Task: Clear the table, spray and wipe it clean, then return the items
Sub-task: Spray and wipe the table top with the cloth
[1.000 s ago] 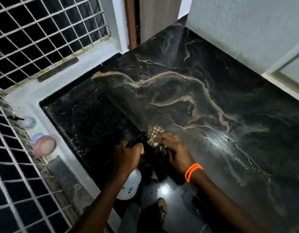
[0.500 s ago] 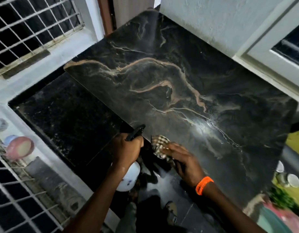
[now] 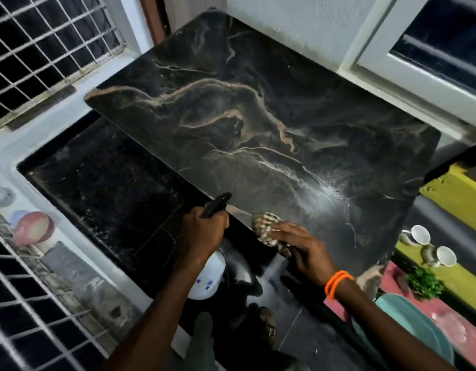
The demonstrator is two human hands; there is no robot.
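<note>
The table (image 3: 258,116) has a black marble top with tan veins and a wet sheen near its front edge. My left hand (image 3: 204,231) grips a white spray bottle (image 3: 208,277) by its black trigger head, held just off the table's near corner. My right hand (image 3: 301,250), with an orange band at the wrist, presses a checked cloth (image 3: 266,226) flat on the table's near edge.
Two white cups (image 3: 432,245) and green leaves (image 3: 424,285) lie on a yellow and pink surface at the right, beside a teal tub (image 3: 419,328). A pink round object (image 3: 33,231) sits on the white ledge at left. Grilled windows stand left; dark floor lies below.
The view has swung right, bringing the cups and tub into sight. My right hand has slid the cloth a little to the right along the near edge. The left hand keeps its hold on the bottle.
</note>
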